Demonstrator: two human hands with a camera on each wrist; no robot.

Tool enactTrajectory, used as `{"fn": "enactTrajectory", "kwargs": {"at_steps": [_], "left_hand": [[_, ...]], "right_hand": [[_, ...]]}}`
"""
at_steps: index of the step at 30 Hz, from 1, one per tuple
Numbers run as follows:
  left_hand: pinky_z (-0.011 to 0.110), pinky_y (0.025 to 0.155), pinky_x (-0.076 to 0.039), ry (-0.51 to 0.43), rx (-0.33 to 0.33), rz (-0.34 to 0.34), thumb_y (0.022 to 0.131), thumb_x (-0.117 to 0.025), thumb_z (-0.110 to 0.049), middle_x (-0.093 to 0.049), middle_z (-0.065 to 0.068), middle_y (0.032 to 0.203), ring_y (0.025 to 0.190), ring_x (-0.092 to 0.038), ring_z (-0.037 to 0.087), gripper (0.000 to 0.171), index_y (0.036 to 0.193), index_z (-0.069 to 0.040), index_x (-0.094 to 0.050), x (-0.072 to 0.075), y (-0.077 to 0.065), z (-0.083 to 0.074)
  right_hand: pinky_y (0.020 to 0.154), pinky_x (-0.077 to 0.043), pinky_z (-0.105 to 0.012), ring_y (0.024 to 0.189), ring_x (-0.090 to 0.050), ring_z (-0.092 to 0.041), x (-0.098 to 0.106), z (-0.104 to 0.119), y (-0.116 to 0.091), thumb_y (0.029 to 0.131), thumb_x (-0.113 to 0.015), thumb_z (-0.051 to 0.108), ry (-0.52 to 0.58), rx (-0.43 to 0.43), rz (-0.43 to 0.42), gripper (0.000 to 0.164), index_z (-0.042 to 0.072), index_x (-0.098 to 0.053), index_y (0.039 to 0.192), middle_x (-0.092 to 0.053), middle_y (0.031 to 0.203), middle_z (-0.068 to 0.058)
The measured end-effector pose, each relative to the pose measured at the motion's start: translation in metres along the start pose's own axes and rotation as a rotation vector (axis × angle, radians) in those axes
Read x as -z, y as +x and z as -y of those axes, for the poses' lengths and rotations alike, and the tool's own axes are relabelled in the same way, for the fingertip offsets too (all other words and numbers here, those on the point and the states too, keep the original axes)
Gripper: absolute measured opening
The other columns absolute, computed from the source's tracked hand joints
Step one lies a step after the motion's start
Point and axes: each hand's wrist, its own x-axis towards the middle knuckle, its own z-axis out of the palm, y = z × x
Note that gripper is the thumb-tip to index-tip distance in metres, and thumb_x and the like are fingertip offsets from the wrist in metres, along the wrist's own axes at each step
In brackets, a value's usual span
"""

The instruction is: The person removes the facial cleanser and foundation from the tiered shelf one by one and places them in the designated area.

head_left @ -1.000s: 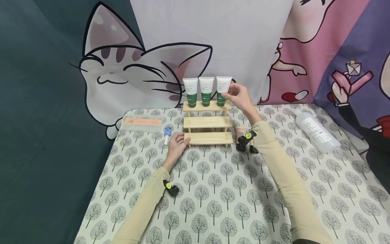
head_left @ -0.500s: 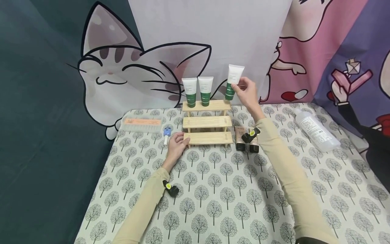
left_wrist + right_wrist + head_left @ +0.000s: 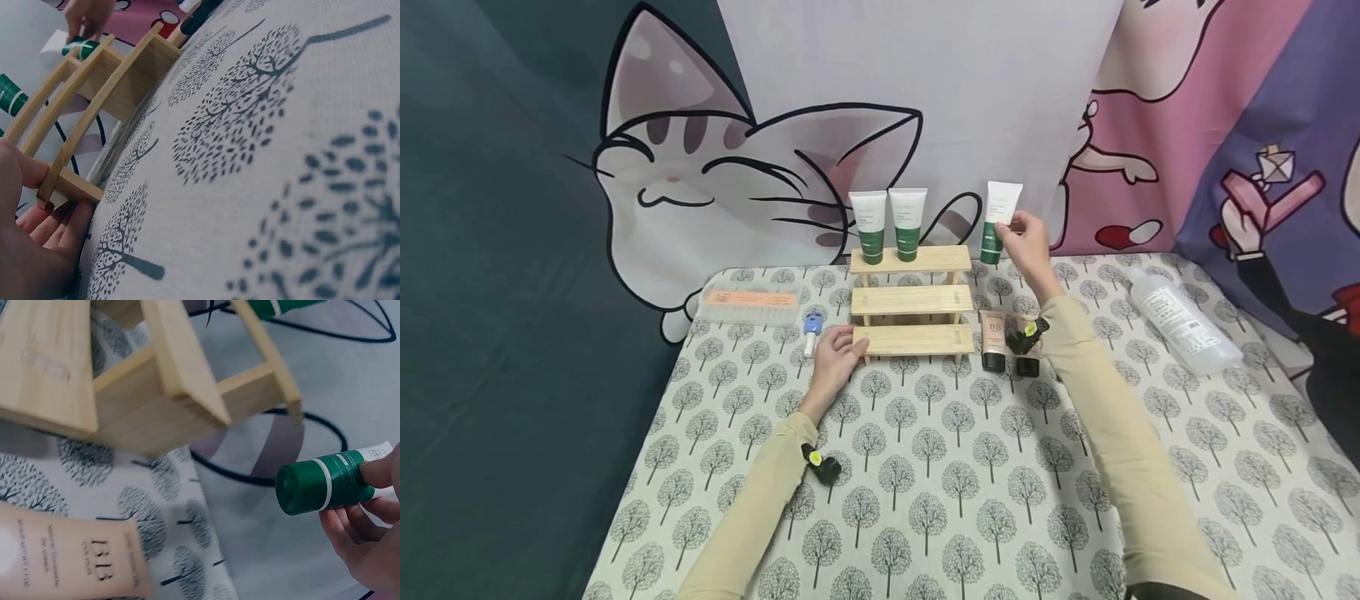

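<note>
My right hand (image 3: 1028,247) pinches a white and green squeeze tube (image 3: 1000,218) beside the right end of the top step, cap down and slightly tilted. In the right wrist view, thumb and fingers press on either side of the tube (image 3: 337,478), whose green cap is off the shelf. A small three-step wooden shelf (image 3: 912,300) stands at the back of the table. Two matching tubes, one at left (image 3: 870,227) and another at centre (image 3: 907,223), stand on its top step. My left hand (image 3: 835,360) grips the left end of the bottom step, thumb on top and fingers underneath.
Two beige BB cream tubes, one nearer the shelf (image 3: 993,340) and one partly hidden by the wrist camera (image 3: 1028,365), lie right of it. A translucent bottle (image 3: 1183,321) lies further right. A blue-and-white item (image 3: 812,332) and a clear case (image 3: 751,304) lie left.
My right hand has lifted the right-hand tube off the top step, moved it rightward past the shelf's end, then lowered it somewhat. The left hand has stayed on the bottom step.
</note>
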Motion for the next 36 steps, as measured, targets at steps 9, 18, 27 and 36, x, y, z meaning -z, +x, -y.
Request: {"fn": "enactTrajectory", "kwargs": {"at_steps": [9, 18, 27, 36], "left_hand": [[0.036, 0.100, -0.059, 0.001, -0.002, -0.008, 0.091, -0.073, -0.008, -0.067, 0.023, 0.128, 0.118, -0.067, 0.035, 0.042, 0.130, 0.001, -0.059, 0.001, 0.000, 0.001], [0.038, 0.100, -0.059, 0.001, -0.010, -0.013, 0.091, -0.072, -0.009, -0.068, 0.023, 0.128, 0.117, -0.067, 0.036, 0.042, 0.130, 0.000, -0.059, 0.003, -0.001, -0.001], [0.037, 0.099, -0.059, 0.010, -0.020, -0.005, 0.091, -0.072, -0.010, -0.068, 0.023, 0.127, 0.118, -0.067, 0.035, 0.042, 0.130, 0.000, -0.059, 0.000, 0.001, -0.001], [0.035, 0.098, -0.060, 0.034, 0.003, -0.009, 0.092, -0.072, -0.011, -0.068, 0.022, 0.127, 0.117, -0.068, 0.034, 0.042, 0.130, -0.002, -0.059, 0.000, -0.001, 0.001]], "right_hand": [[0.101, -0.050, -0.036, 0.113, -0.056, -0.026, -0.008, -0.027, 0.003, 0.101, -0.056, 0.019, -0.043, -0.117, 0.052, 0.045, -0.004, -0.053, 0.139, -0.059, 0.137, -0.025], [0.100, -0.049, -0.040, 0.110, -0.054, -0.029, -0.015, -0.049, 0.001, 0.101, -0.054, 0.021, -0.109, -0.149, 0.107, 0.044, -0.009, -0.055, 0.134, -0.058, 0.129, -0.026], [0.104, -0.053, -0.041, 0.106, -0.061, -0.028, -0.015, -0.067, -0.001, 0.103, -0.055, 0.027, -0.102, -0.278, 0.167, 0.054, -0.006, -0.047, 0.145, -0.056, 0.138, -0.028], [0.084, -0.052, -0.032, 0.084, -0.057, -0.019, -0.021, -0.074, -0.007, 0.095, -0.068, 0.033, -0.261, -0.286, 0.062, 0.042, -0.005, -0.065, 0.113, -0.064, 0.103, -0.015]]}}
